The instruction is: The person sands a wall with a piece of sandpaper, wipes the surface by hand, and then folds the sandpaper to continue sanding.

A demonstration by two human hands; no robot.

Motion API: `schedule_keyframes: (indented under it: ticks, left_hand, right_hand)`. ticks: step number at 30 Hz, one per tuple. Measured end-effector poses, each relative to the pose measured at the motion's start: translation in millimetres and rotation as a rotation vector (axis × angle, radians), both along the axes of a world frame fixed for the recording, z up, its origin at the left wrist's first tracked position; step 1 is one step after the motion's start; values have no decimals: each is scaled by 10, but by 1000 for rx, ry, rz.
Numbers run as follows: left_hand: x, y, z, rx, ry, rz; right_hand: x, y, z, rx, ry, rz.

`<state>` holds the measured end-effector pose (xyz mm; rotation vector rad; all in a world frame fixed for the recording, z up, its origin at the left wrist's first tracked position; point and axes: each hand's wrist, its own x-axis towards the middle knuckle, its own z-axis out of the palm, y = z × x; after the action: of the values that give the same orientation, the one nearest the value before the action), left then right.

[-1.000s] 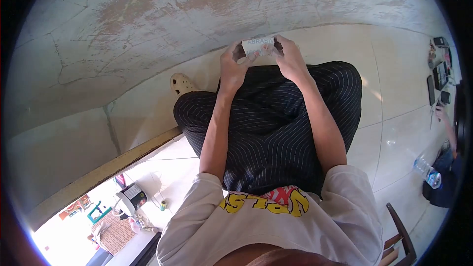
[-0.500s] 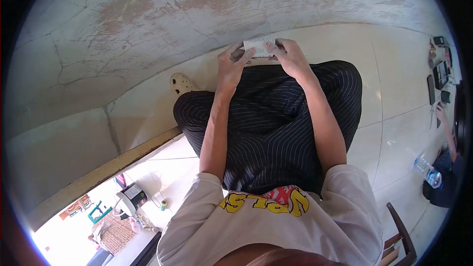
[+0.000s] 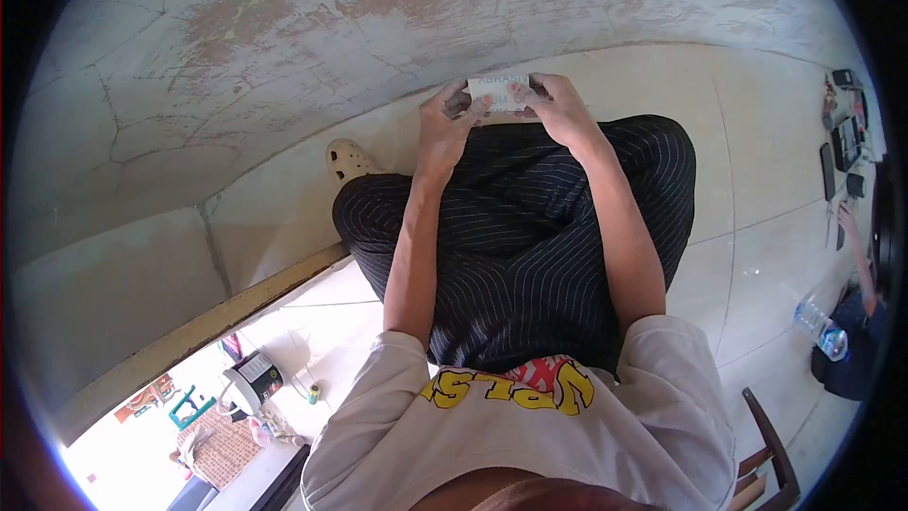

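Note:
A small piece of sandpaper is held up between both hands, its white printed backing facing me. My left hand grips its left edge, the thumb pressed on the backing. On the right edge, my right hand pinches it the same way, with the thumb on the front. Dust coats the fingers of both hands. Just beyond rises the wall, grey-white with cracks and worn brownish patches. Its surface is apart from the sandpaper. The fingers behind the sheet are mostly hidden.
A beige clog shows by my left knee. At lower left, a bucket and a woven mat lie past a doorway. To the right are a plastic bottle, a wooden chair, several small tools and another person's arm.
The sandpaper has shifted slightly in my fingers, and more of its lower print shows. My arms stay almost in place. The other person's hand has moved slightly.

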<state>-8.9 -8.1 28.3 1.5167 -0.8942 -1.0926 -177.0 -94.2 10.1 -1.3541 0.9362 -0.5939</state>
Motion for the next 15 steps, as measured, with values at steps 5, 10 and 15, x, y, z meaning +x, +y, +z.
schedule_keyframes:
  ticks: [5,10,15]
  left_hand:
    - [16,-3,-39,-3,14,-6]
    - [-17,5,24,3,-51,10]
    - [-17,-10,23,-10,-97,9]
  right_hand:
    - [-6,9,54,-50,45,35]
    - [9,-4,41,-13,63,21]
    - [11,12,96,6,18,6]
